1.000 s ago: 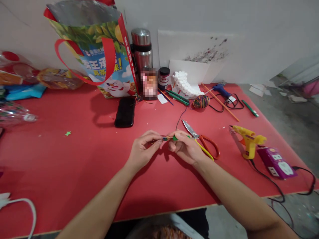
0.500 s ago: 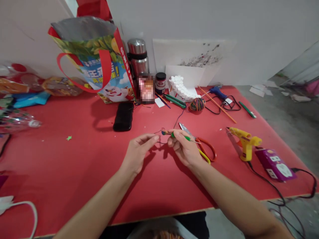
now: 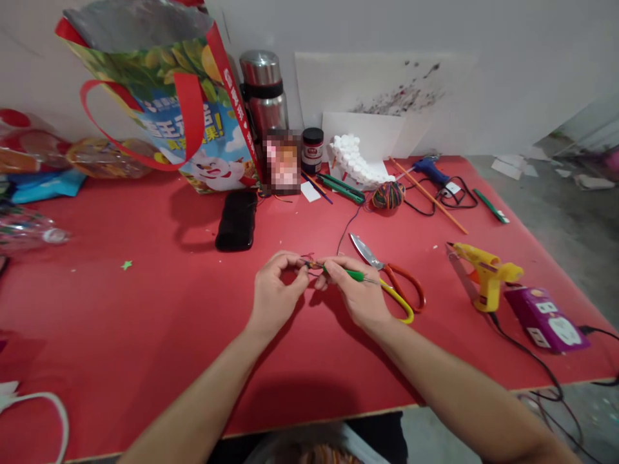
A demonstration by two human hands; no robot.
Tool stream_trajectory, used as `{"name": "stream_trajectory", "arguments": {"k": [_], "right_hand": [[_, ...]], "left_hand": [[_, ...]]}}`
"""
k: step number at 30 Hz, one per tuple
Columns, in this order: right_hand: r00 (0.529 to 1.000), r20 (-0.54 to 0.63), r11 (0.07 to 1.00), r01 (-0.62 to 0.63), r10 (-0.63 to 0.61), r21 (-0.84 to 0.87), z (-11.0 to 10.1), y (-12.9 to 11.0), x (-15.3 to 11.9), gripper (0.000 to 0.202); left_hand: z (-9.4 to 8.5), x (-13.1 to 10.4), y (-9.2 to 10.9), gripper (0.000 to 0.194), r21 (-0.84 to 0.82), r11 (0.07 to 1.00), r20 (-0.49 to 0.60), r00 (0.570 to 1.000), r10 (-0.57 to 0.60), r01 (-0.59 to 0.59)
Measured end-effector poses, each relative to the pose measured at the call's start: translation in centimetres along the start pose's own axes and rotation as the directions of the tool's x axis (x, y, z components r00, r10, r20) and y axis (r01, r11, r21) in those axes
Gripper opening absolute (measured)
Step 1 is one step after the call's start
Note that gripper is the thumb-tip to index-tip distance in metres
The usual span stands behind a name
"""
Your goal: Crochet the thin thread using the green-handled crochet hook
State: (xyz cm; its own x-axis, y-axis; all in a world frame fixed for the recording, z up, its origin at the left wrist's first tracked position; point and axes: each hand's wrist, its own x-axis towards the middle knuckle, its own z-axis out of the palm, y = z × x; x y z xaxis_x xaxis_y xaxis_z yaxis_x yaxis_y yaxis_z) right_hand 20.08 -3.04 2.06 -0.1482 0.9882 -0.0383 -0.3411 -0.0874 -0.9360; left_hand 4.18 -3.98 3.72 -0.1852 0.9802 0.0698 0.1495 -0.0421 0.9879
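Now, over tabletop (image 3: 169,348): left hand (image 3: 276,290), fingers pinching small yarn piece (image 3: 308,263); right hand (image 3: 360,296), fingers pinching green-handled hook (image 3: 356,275), tip toward it. Best: steady the piece, leave yarn strand (image 3: 343,232) slack.

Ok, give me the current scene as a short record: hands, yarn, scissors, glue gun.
Left hand: pinching a small yarn piece
Right hand: gripping a green-handled tool
Yarn ball: beyond the hands, its strand trailing toward them
Scissors: lying on the red table
Yellow glue gun: beside a purple power strip
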Motion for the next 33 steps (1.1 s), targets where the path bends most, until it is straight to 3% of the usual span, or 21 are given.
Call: {"name": "stream_trajectory", "arguments": {"k": [2, 3, 7, 10, 23, 28, 33], "right_hand": [[1.000, 0.001, 0.999, -0.028, 0.028, 0.031, 0.1, 0.1, 0.2, 0.017], [0.999, -0.001, 0.997, -0.047, 0.047, 0.063, 0.2, 0.2, 0.3, 0.016], [0.993, 0.010, 0.976, -0.114, 0.114, 0.184, 0.3, 0.3, 0.5, 0.015], [0.992, 0.033, 0.973, -0.128, 0.124, 0.194, 0.3, 0.3, 0.6, 0.014], [0.997, 0.037, 0.983, -0.078, 0.072, 0.167, 0.2, 0.2, 0.4, 0.014], [1.000, 0.021, 0.999, -0.015, 0.014, 0.041, -0.3, 0.5, 0.4, 0.016], [0.993, 0.046, 0.959, 0.119, -0.111, -0.256, -0.8, 0.3, 0.2, 0.015]], "left_hand": [[-0.2, 0.1, 0.0, 0.005, 0.051, 0.996, 0.029, 0.997, 0.069, -0.070], [-0.3, 0.1, 0.0, 0.004, 0.018, 0.999, 0.053, 0.998, 0.044, -0.045], [-0.6, 0.0, -0.2, 0.007, -0.244, 0.946, 0.150, 0.972, -0.182, 0.215], [-0.7, -0.2, -0.5, 0.009, -0.350, 0.888, 0.188, 0.952, -0.244, 0.297], [-0.4, -0.6, -0.6, 0.016, -0.519, 0.766, 0.283, 0.922, -0.265, 0.379], [-0.4, -0.7, -0.3, 0.017, -0.548, 0.695, 0.361, 0.881, -0.305, 0.465], [-0.3, -0.6, -0.4, 0.021, -0.567, 0.615, 0.375, 0.836, -0.400, 0.548]]}}
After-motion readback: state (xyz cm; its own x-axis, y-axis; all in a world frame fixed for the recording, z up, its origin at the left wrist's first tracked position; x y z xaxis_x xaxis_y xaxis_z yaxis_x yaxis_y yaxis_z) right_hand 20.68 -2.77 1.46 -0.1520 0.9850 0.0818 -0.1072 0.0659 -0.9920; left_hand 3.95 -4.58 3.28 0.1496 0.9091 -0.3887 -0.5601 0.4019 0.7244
